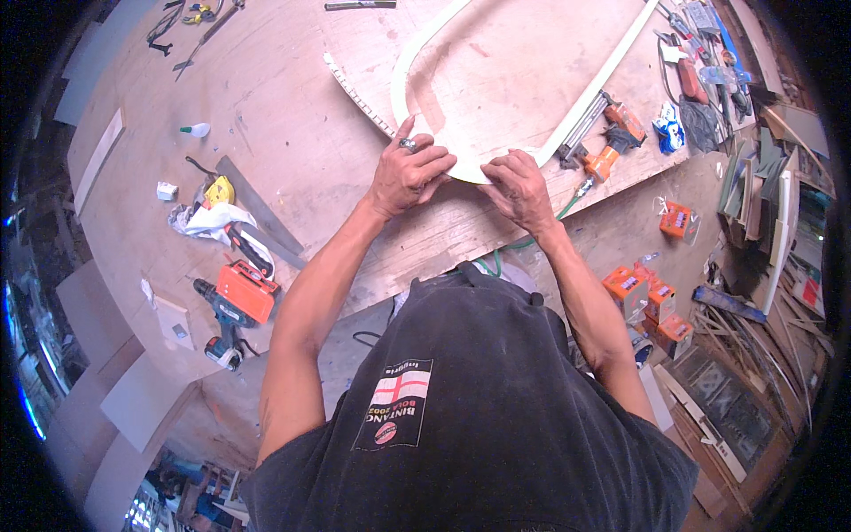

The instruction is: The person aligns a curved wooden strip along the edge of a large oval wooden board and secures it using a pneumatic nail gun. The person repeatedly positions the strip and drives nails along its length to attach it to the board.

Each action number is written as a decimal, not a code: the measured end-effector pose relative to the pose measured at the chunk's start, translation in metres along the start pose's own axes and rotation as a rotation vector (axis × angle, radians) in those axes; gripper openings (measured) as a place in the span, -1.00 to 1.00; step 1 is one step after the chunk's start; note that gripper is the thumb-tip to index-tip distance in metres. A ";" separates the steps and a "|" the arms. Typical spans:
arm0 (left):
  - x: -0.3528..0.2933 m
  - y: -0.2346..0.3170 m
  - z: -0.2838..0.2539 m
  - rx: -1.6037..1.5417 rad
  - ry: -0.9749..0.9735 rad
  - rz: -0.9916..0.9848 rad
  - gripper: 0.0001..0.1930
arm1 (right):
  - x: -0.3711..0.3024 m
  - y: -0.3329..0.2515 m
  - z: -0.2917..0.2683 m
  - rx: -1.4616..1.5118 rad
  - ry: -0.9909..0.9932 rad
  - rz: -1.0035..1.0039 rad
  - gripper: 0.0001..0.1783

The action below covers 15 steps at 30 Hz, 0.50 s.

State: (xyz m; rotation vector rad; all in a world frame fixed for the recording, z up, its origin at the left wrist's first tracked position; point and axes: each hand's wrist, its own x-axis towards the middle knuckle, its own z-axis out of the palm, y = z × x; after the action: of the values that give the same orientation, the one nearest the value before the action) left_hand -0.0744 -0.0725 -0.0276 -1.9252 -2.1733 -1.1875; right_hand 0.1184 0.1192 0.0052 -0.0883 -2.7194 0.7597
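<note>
A white curved frame piece [592, 87], bent like a U with its rounded end towards me, lies on the plywood workbench [310, 168]. My left hand [409, 174] is closed on the left part of that rounded end, with a ring on one finger and the index finger pointing away. Just to its right, my right hand [521, 190] pinches the same rim between thumb and bent fingers. The fingers partly cover the rim. Beside my left hand, a thin curved strip with a notched edge [355, 96] runs away to the far left.
An orange air nailer [603, 163] with a green hose lies right of the frame. On the left are a cordless drill [229, 326], an orange case [248, 291], a flat grey blade [257, 211] and a small bottle [197, 130]. Orange boxes [628, 293] stand beyond the bench's near edge.
</note>
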 end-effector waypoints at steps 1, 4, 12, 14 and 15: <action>0.000 0.000 0.000 -0.008 0.008 0.001 -0.54 | 0.001 -0.001 0.000 0.015 0.001 0.017 -0.55; 0.000 -0.002 0.000 0.007 -0.009 0.006 -0.55 | 0.004 -0.009 -0.001 0.058 0.009 0.059 -0.55; 0.001 0.002 0.000 -0.010 0.004 -0.014 -0.59 | 0.003 -0.010 0.013 -0.027 0.050 0.040 -0.57; 0.001 0.003 0.001 -0.012 0.005 -0.022 -0.60 | 0.003 -0.009 0.014 -0.017 0.070 0.036 -0.59; 0.001 0.003 0.000 -0.011 0.000 -0.023 -0.60 | 0.003 -0.009 0.015 -0.011 0.080 0.033 -0.60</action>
State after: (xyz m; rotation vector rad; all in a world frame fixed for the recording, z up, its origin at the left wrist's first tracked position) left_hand -0.0721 -0.0719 -0.0261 -1.9092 -2.1994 -1.2050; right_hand 0.1112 0.1039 -0.0016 -0.1637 -2.6524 0.7338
